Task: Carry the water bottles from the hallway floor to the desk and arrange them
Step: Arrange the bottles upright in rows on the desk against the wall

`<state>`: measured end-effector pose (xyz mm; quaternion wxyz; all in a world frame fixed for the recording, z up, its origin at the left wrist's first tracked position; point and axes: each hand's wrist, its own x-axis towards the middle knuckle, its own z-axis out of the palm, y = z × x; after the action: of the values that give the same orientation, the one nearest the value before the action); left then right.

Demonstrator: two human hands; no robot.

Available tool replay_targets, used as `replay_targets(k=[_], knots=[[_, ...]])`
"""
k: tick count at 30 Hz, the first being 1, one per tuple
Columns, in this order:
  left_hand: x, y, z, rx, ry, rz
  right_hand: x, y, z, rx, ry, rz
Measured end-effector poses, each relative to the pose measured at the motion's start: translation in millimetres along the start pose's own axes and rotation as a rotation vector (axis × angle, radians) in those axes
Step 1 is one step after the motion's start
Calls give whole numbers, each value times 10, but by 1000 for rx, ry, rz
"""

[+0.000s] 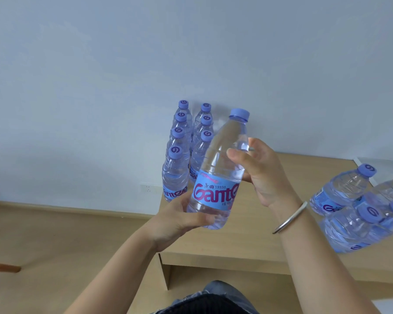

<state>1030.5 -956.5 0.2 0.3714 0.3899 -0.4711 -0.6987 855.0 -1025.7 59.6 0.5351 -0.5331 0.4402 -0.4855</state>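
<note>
A person holds a water bottle (218, 175) above the desk (247, 243), its long axis near upright, cap tilted up and right. Left hand (179, 220) fingers curl round its base; right hand (261, 175) grips its shoulder, beside two rows of standing bottles (186, 150).

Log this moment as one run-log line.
left hand: grips bottle base | right hand: holds its upper body | rows: standing on desk
</note>
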Motion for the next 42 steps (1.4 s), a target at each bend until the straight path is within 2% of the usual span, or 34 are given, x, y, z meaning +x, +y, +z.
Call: replay_targets(k=[2, 5, 8, 12, 21, 25, 29, 36, 38, 40, 42], knots=[[63, -48, -29, 143, 109, -23, 2, 80, -28, -57, 50, -87], [102, -208, -64, 286, 237, -139, 45, 260, -58, -171, 22, -150], [71, -384, -40, 349, 235, -244, 168, 532, -50, -253, 20, -70], [20, -472, -56, 410, 266, -282, 349, 844, 56, -364, 14, 24], [-36, -495, -207, 444, 334, -244, 524, 1124, 178, -437, -36, 52], [31, -473, -232, 691, 343, -165, 507, 1207, 186, -421, -12, 52], [84, -433, -250, 998, 355, -121, 516, 1159, 104, -466, -97, 82], [174, -471, -159, 1156, 281, -110, 326, 1066, 57, -562, -170, 25], [217, -481, -107, 1207, 251, -114, 134, 1074, 69, -535, -130, -17], [297, -488, -45, 1253, 227, -93, -136, 1095, 19, -501, -56, 47], [383, -503, 46, 1274, 200, -58, -459, 1093, -140, -523, 89, 50]])
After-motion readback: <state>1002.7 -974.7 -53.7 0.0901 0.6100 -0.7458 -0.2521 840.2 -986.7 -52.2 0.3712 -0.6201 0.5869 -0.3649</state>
